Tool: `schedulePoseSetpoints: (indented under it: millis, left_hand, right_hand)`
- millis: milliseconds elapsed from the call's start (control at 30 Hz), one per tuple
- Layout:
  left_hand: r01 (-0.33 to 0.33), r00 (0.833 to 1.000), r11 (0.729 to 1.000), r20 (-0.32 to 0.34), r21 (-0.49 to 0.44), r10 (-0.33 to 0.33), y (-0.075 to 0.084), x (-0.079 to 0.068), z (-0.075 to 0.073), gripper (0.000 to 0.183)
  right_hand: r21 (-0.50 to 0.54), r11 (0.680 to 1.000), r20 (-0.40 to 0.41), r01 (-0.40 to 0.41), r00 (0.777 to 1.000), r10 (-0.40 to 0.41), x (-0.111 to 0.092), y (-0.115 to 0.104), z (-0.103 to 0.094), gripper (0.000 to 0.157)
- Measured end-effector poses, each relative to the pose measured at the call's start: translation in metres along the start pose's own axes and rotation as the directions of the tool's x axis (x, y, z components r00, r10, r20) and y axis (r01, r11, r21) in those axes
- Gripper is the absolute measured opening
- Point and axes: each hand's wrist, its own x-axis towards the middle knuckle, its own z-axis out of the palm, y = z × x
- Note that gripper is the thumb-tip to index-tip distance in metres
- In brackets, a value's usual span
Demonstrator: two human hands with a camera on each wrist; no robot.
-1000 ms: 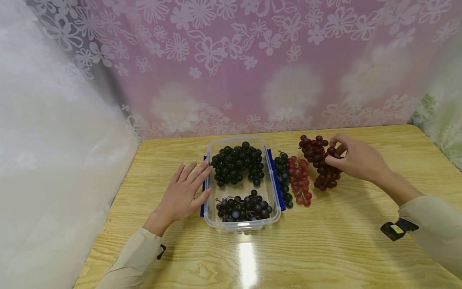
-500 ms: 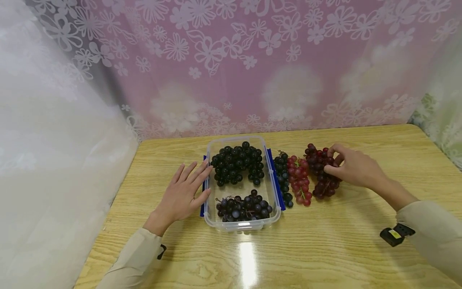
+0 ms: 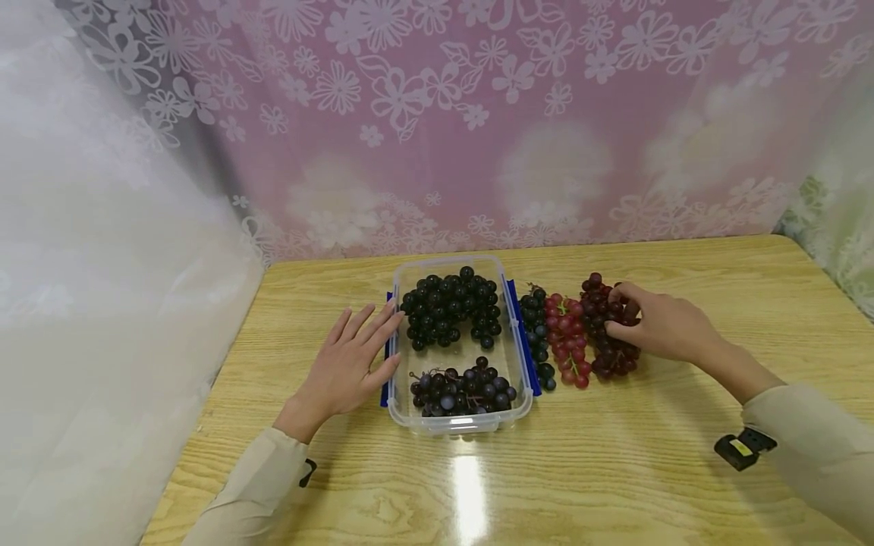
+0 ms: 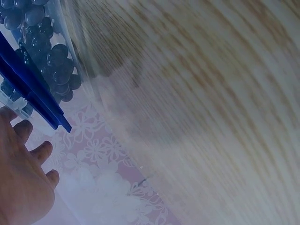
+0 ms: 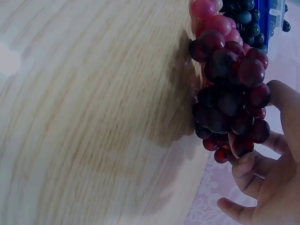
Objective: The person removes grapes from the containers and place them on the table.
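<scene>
My right hand (image 3: 665, 326) pinches a dark red bunch of grapes (image 3: 601, 318), which lies at the right end of a row of bunches; the right wrist view shows the same dark red grapes (image 5: 229, 98) against the fingers. Left of it are a bright red bunch (image 3: 567, 341) and a blackish bunch (image 3: 536, 334) beside the container. With fingers spread out, my left hand (image 3: 348, 368) rests against the left side of a clear plastic container (image 3: 460, 426). Inside sit black grapes (image 3: 447, 307) at the back and a dark purple bunch (image 3: 464, 390) in front.
Blue side flaps (image 3: 523, 337) hang along the container's sides. The wooden table (image 3: 580, 462) ends at the back against a pink floral curtain (image 3: 437, 152). A white sheet (image 3: 116, 288) stands to the left.
My right hand has moved left and slightly toward me, bringing the dark red grapes close up beside the bright red bunch. My left hand has stayed in place at the container.
</scene>
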Motion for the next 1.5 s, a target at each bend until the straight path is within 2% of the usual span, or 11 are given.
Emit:
schedulePoseSetpoints:
  millis: [467,800,1000,1233,1500]
  left_hand:
    - [0.002,1.000,1.000,0.003,0.004,-0.002,0.001,0.000,-0.002,0.062]
    - [0.007,1.000,1.000,0.004,-0.001,-0.007,0.001,0.000,-0.002,0.062]
    - [0.008,1.000,1.000,0.005,-0.006,-0.007,0.001,0.000,-0.002,0.061]
    - [0.008,1.000,1.000,0.002,-0.002,-0.008,0.001,0.000,0.000,0.061]
    - [0.002,1.000,1.000,-0.005,-0.006,-0.002,0.000,0.000,0.000,0.061]
  right_hand:
    - [-0.095,0.995,0.015,0.002,1.000,-0.001,-0.004,-0.002,-0.006,0.075]
    - [-0.116,0.993,-0.093,-0.008,0.996,-0.002,-0.008,-0.006,-0.013,0.066]
    - [-0.107,0.994,-0.126,-0.020,0.992,0.006,-0.009,-0.007,-0.015,0.066]
    - [-0.123,0.992,-0.162,0.015,0.986,-0.035,-0.008,-0.006,-0.015,0.060]
    - [-0.206,0.977,-0.174,0.063,0.980,-0.100,-0.008,-0.008,-0.014,0.064]
